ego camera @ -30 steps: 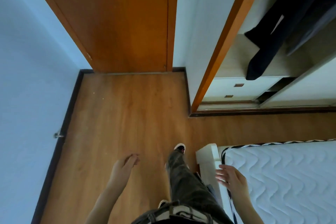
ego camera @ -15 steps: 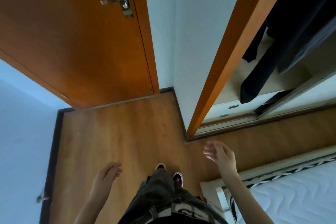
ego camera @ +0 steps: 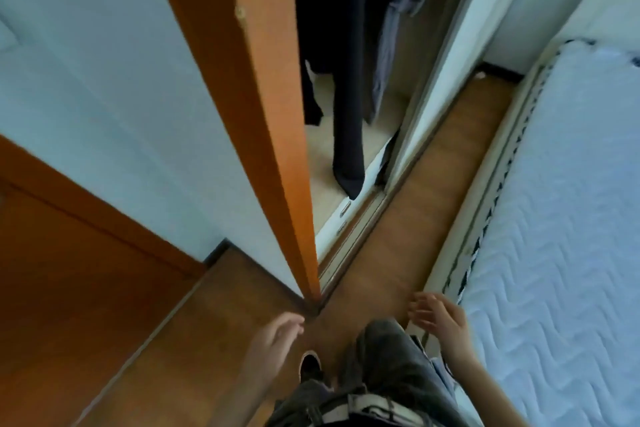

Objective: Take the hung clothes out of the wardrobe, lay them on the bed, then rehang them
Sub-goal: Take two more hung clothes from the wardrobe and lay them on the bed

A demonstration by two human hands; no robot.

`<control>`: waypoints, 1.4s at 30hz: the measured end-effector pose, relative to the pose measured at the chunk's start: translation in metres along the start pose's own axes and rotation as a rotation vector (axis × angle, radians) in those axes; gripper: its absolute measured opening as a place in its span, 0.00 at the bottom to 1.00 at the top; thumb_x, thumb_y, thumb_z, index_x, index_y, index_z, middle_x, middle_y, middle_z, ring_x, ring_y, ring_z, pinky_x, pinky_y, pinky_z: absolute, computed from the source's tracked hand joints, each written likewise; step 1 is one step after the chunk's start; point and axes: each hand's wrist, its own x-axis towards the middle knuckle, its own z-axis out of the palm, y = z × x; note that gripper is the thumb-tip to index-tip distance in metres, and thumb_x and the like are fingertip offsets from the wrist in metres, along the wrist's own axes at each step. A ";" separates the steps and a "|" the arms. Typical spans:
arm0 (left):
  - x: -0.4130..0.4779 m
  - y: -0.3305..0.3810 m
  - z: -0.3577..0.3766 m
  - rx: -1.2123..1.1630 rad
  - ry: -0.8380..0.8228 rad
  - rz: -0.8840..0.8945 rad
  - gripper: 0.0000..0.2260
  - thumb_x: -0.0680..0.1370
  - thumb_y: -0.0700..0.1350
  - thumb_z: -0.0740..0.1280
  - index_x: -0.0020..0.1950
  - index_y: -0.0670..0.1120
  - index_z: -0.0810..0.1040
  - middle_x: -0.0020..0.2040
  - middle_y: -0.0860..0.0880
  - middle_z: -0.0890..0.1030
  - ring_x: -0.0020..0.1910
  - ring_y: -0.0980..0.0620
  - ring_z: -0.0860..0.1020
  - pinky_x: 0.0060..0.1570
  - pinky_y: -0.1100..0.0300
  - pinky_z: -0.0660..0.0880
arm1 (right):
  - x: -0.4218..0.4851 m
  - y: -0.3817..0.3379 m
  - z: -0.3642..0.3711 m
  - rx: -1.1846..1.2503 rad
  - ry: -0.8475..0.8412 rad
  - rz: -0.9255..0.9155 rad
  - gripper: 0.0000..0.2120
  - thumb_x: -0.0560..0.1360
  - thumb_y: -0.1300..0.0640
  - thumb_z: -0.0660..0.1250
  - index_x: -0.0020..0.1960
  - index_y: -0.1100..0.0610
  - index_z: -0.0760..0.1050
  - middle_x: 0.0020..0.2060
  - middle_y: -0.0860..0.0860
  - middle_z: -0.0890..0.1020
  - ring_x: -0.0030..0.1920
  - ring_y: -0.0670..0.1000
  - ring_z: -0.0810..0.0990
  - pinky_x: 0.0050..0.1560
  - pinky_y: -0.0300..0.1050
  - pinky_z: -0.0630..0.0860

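Note:
The wardrobe (ego camera: 266, 87) stands open ahead, its orange side panel running down the middle of the view. Inside hang a long black garment (ego camera: 341, 66) and a grey-blue garment (ego camera: 391, 45), their hangers out of sight above. The bed (ego camera: 561, 218) with a white quilted mattress lies along the right. My left hand (ego camera: 273, 340) hovers low over the floor with relaxed fingers, holding nothing. My right hand (ego camera: 438, 319) is raised beside the bed's edge, fingers spread and empty. Both hands are well short of the clothes.
A narrow strip of wooden floor (ego camera: 408, 218) runs between wardrobe and bed. A white sliding door panel (ego camera: 460, 55) borders the opening on the right. White drawers (ego camera: 346, 215) sit under the clothes. An orange room door (ego camera: 69, 270) is at the left.
The view has swung right, from the room door toward the wardrobe opening and bed. My legs have stepped to the wardrobe corner. Both hands stay empty and low.

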 end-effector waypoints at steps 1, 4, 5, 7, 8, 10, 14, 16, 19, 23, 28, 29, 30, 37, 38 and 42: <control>0.014 0.021 0.002 0.025 -0.047 0.047 0.10 0.80 0.56 0.58 0.52 0.58 0.79 0.48 0.60 0.83 0.51 0.63 0.79 0.58 0.59 0.76 | 0.004 -0.001 -0.009 0.035 0.045 0.005 0.13 0.81 0.61 0.58 0.49 0.66 0.80 0.44 0.70 0.81 0.44 0.64 0.81 0.49 0.58 0.78; 0.055 0.074 0.017 0.017 -0.135 0.181 0.16 0.75 0.64 0.59 0.51 0.58 0.80 0.47 0.64 0.82 0.49 0.64 0.79 0.54 0.63 0.75 | 0.019 -0.010 -0.032 0.125 0.149 0.008 0.13 0.81 0.63 0.58 0.49 0.68 0.79 0.42 0.68 0.82 0.43 0.63 0.81 0.48 0.57 0.77; 0.067 0.091 0.024 0.011 -0.145 0.194 0.16 0.74 0.62 0.59 0.51 0.56 0.80 0.47 0.63 0.82 0.49 0.64 0.80 0.54 0.62 0.75 | 0.028 -0.015 -0.039 0.152 0.173 0.012 0.12 0.81 0.64 0.58 0.49 0.68 0.79 0.42 0.67 0.82 0.42 0.62 0.81 0.47 0.56 0.77; 0.095 0.117 0.040 -0.031 -0.132 0.202 0.14 0.74 0.56 0.60 0.50 0.53 0.81 0.46 0.58 0.83 0.48 0.60 0.81 0.56 0.57 0.77 | 0.055 -0.025 -0.050 0.181 0.199 0.017 0.12 0.80 0.64 0.58 0.48 0.67 0.79 0.40 0.64 0.84 0.40 0.61 0.82 0.45 0.53 0.78; 0.109 0.128 0.048 -0.048 -0.112 0.212 0.13 0.74 0.54 0.61 0.49 0.52 0.82 0.45 0.56 0.84 0.48 0.58 0.82 0.56 0.54 0.77 | 0.072 -0.030 -0.054 0.186 0.198 0.021 0.12 0.81 0.64 0.58 0.48 0.66 0.79 0.39 0.63 0.84 0.40 0.60 0.82 0.43 0.50 0.80; 0.139 0.144 0.059 -0.053 -0.071 0.205 0.10 0.77 0.51 0.62 0.48 0.52 0.83 0.45 0.54 0.84 0.47 0.57 0.82 0.56 0.51 0.78 | 0.112 -0.047 -0.060 0.198 0.162 0.026 0.12 0.81 0.63 0.58 0.49 0.67 0.79 0.38 0.61 0.84 0.39 0.59 0.82 0.38 0.42 0.81; 0.180 0.183 0.074 -0.157 0.092 0.185 0.11 0.79 0.43 0.63 0.44 0.53 0.84 0.45 0.48 0.84 0.47 0.53 0.82 0.55 0.55 0.77 | 0.192 -0.110 -0.066 0.101 0.020 -0.064 0.12 0.80 0.63 0.59 0.46 0.63 0.80 0.38 0.58 0.83 0.41 0.57 0.82 0.35 0.36 0.78; 0.194 0.206 0.075 -0.228 0.207 0.177 0.10 0.79 0.42 0.64 0.43 0.51 0.84 0.45 0.47 0.84 0.48 0.51 0.82 0.54 0.57 0.77 | 0.225 -0.152 -0.068 0.069 -0.067 -0.118 0.11 0.80 0.64 0.59 0.46 0.63 0.80 0.36 0.57 0.83 0.41 0.57 0.82 0.38 0.38 0.79; 0.205 0.250 0.064 -0.311 0.375 0.230 0.07 0.75 0.48 0.65 0.42 0.53 0.84 0.44 0.50 0.85 0.47 0.51 0.82 0.48 0.67 0.77 | 0.265 -0.226 -0.064 0.041 -0.233 -0.215 0.12 0.80 0.65 0.58 0.47 0.63 0.81 0.38 0.58 0.84 0.40 0.56 0.82 0.41 0.42 0.81; 0.207 0.314 0.026 -0.342 0.570 0.351 0.09 0.80 0.43 0.61 0.51 0.49 0.81 0.45 0.54 0.85 0.48 0.53 0.82 0.48 0.68 0.78 | 0.301 -0.336 -0.041 0.025 -0.414 -0.394 0.14 0.80 0.66 0.55 0.48 0.63 0.80 0.41 0.60 0.84 0.43 0.59 0.83 0.47 0.49 0.80; 0.192 0.416 -0.059 -0.389 0.836 0.617 0.16 0.71 0.53 0.63 0.53 0.46 0.80 0.46 0.46 0.83 0.49 0.47 0.81 0.49 0.66 0.78 | 0.302 -0.502 -0.002 0.073 -0.515 -0.800 0.14 0.79 0.66 0.56 0.48 0.58 0.81 0.43 0.58 0.84 0.46 0.59 0.83 0.50 0.51 0.81; 0.186 0.439 -0.079 -0.411 0.881 0.673 0.18 0.70 0.54 0.64 0.52 0.44 0.79 0.48 0.43 0.82 0.49 0.45 0.80 0.50 0.65 0.78 | 0.297 -0.534 0.004 0.095 -0.496 -0.888 0.13 0.78 0.64 0.57 0.48 0.56 0.81 0.43 0.58 0.84 0.47 0.60 0.83 0.51 0.53 0.80; 0.179 0.462 -0.099 -0.422 0.913 0.730 0.20 0.68 0.56 0.64 0.52 0.44 0.79 0.49 0.41 0.82 0.49 0.44 0.80 0.51 0.62 0.77 | 0.292 -0.565 0.011 0.119 -0.470 -0.966 0.13 0.78 0.63 0.58 0.48 0.54 0.81 0.44 0.57 0.84 0.48 0.60 0.83 0.51 0.54 0.80; 0.151 0.619 -0.219 -0.452 1.026 1.014 0.08 0.81 0.41 0.59 0.49 0.50 0.77 0.46 0.48 0.81 0.41 0.55 0.80 0.48 0.60 0.76 | 0.255 -0.747 0.053 0.256 -0.239 -1.259 0.10 0.76 0.61 0.59 0.49 0.56 0.80 0.40 0.51 0.83 0.43 0.47 0.81 0.50 0.53 0.79; 0.153 0.641 -0.233 -0.462 1.011 1.024 0.09 0.81 0.41 0.58 0.48 0.50 0.77 0.46 0.48 0.81 0.41 0.54 0.79 0.49 0.58 0.75 | 0.253 -0.767 0.061 0.226 -0.232 -1.268 0.10 0.75 0.59 0.60 0.50 0.56 0.80 0.41 0.52 0.83 0.44 0.48 0.81 0.50 0.54 0.79; 0.170 0.714 -0.270 -0.421 0.866 0.926 0.07 0.81 0.46 0.59 0.53 0.46 0.76 0.52 0.46 0.80 0.44 0.51 0.78 0.50 0.57 0.75 | 0.258 -0.835 0.101 -0.123 -0.146 -1.308 0.14 0.76 0.54 0.62 0.57 0.56 0.79 0.50 0.52 0.81 0.53 0.53 0.79 0.50 0.45 0.74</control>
